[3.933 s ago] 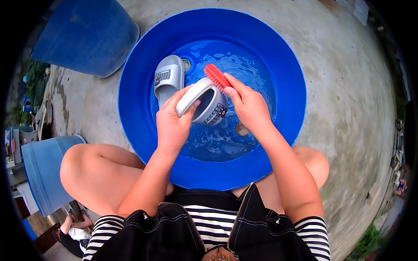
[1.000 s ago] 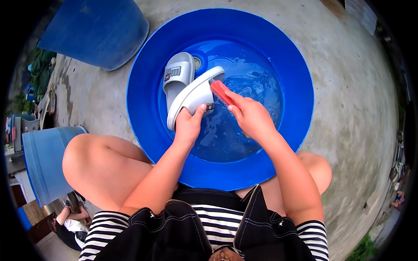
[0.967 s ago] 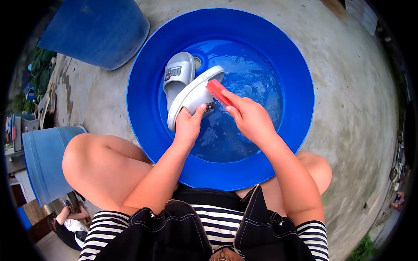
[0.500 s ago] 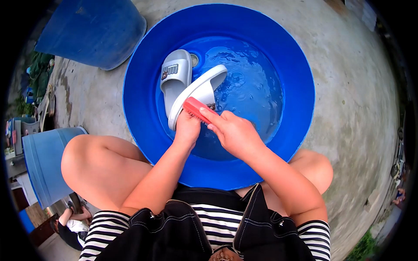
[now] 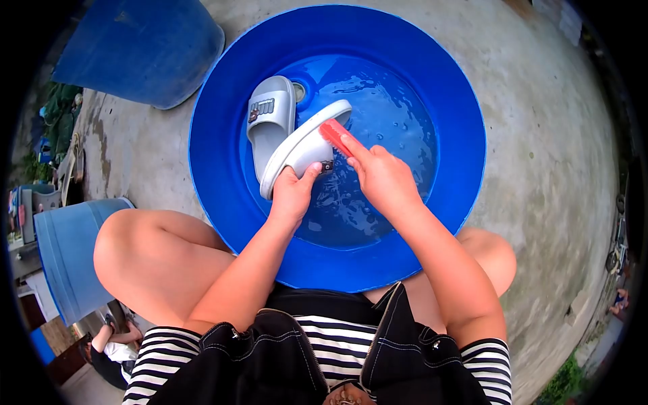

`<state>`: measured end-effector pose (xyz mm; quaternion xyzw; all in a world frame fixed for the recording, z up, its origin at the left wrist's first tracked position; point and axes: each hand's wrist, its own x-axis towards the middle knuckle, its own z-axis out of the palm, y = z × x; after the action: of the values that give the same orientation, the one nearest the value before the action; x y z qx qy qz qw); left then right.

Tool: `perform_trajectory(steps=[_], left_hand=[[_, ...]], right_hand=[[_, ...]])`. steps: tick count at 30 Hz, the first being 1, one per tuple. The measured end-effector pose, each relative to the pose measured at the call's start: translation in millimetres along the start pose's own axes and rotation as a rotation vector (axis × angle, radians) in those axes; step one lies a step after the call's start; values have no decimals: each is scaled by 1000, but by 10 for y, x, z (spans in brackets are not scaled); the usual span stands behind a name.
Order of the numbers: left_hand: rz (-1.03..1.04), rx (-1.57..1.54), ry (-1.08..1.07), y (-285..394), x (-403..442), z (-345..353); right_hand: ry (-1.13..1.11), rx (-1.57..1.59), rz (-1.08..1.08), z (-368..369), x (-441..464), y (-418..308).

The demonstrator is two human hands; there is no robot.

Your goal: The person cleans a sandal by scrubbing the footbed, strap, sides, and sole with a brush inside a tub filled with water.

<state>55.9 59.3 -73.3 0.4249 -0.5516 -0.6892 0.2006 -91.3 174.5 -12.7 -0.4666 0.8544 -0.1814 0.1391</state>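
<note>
A round blue tub [image 5: 445, 88] holds shallow water. My left hand [image 5: 293, 194] grips a grey-white slipper [image 5: 307, 145] by its strap side, and the slipper is tilted on its edge over the water. My right hand [image 5: 385, 177] is closed on a red brush [image 5: 335, 137], whose bristles are against the slipper's strap near its upper end. A second grey slipper [image 5: 271, 111] with a cartoon patch lies at the tub's left side, partly behind the held one. The fingertips of my left hand are hidden inside the strap.
A large dark blue barrel [image 5: 138, 50] stands at the upper left on the concrete floor [image 5: 540, 148]. Beside my left knee is a light blue bucket [image 5: 74, 253]. Another person [image 5: 116, 351] sits at the lower left. Green netting [image 5: 62, 115] lies at the left edge.
The brush first moved down over my left hand, then back up to the strap. Compared with the oldest frame, the held slipper is turned sole-side left and sits beside the other slipper.
</note>
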Motion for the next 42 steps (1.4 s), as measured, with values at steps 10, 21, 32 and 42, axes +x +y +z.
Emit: perform_trajectory(steps=[10, 21, 32, 42], left_hand=[[-3, 97, -36, -13, 7, -4], [51, 146, -13, -14, -13, 15], [89, 177, -34, -118, 25, -1], [28, 65, -20, -4, 6, 21]], right_hand=[[-19, 35, -10, -39, -19, -21], [-23, 28, -11, -34, 4, 10], [-44, 18, 29, -44, 33, 76], [-14, 35, -38, -25, -3, 29]])
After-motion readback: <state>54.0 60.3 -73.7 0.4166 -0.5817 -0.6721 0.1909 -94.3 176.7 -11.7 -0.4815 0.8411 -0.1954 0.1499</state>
